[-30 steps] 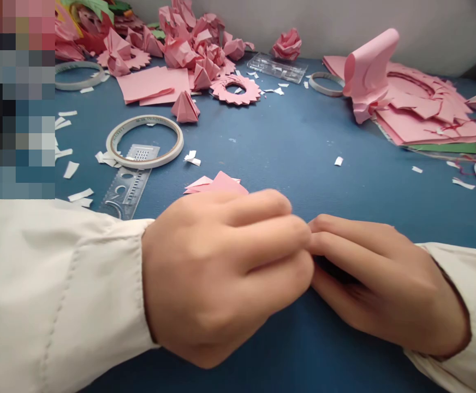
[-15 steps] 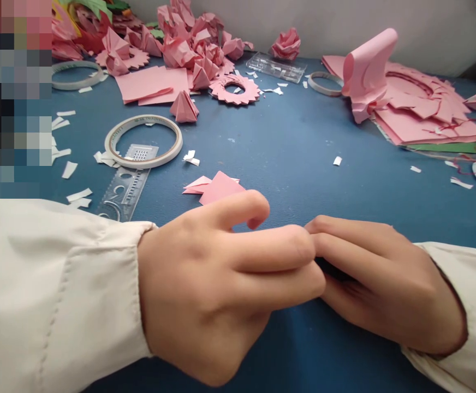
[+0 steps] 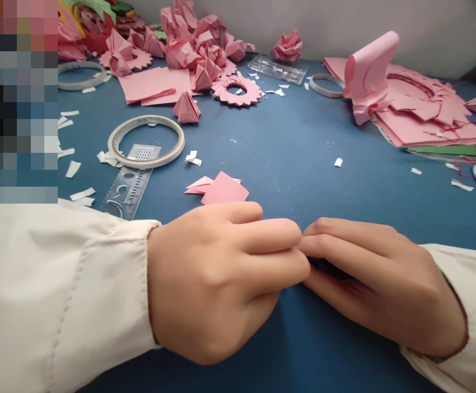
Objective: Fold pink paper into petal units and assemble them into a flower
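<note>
My left hand rests on the blue table with its fingers curled into a loose fist. My right hand lies beside it, fingers pressed together, the fingertips of both hands meeting in the middle. Whatever they pinch between them is hidden by the fingers. Just beyond my left hand lies a small folded pink paper piece. Both wrists wear cream sleeves.
A tape ring and a clear ruler lie left of centre. Folded pink paper pieces, a pink toothed paper ring, another tape ring and a stack of pink sheets fill the back. White paper scraps are scattered about.
My left index finger, lifted half a second ago, has come back down beside the other fingers. The pink piece beyond it shows more. My right hand has barely moved.
</note>
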`<state>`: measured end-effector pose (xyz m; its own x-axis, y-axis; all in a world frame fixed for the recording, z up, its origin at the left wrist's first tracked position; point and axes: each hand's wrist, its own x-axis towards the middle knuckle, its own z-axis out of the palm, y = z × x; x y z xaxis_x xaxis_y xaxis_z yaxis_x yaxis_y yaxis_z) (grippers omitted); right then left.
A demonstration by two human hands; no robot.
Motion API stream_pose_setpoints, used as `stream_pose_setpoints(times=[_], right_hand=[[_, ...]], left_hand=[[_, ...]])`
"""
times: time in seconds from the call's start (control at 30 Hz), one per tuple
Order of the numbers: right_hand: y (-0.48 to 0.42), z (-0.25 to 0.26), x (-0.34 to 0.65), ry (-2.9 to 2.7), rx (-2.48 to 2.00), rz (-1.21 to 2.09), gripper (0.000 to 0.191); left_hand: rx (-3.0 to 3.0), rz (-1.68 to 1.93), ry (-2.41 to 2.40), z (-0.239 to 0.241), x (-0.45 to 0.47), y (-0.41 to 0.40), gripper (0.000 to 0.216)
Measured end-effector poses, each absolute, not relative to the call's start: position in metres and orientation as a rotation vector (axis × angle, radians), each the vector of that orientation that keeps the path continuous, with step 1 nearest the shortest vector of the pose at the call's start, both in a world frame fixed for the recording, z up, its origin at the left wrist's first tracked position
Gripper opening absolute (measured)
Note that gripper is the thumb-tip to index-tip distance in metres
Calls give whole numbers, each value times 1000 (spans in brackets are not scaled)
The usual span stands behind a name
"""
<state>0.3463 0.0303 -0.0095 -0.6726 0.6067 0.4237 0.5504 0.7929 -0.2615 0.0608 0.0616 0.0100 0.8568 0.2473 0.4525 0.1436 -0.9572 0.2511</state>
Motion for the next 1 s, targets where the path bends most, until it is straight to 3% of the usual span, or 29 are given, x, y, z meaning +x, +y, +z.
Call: stream_pose_setpoints(times=[1.0], right_hand=[[29, -9, 347, -2493, -869, 150, 42]], left_hand=[[2982, 618, 232, 6, 58, 64, 55]])
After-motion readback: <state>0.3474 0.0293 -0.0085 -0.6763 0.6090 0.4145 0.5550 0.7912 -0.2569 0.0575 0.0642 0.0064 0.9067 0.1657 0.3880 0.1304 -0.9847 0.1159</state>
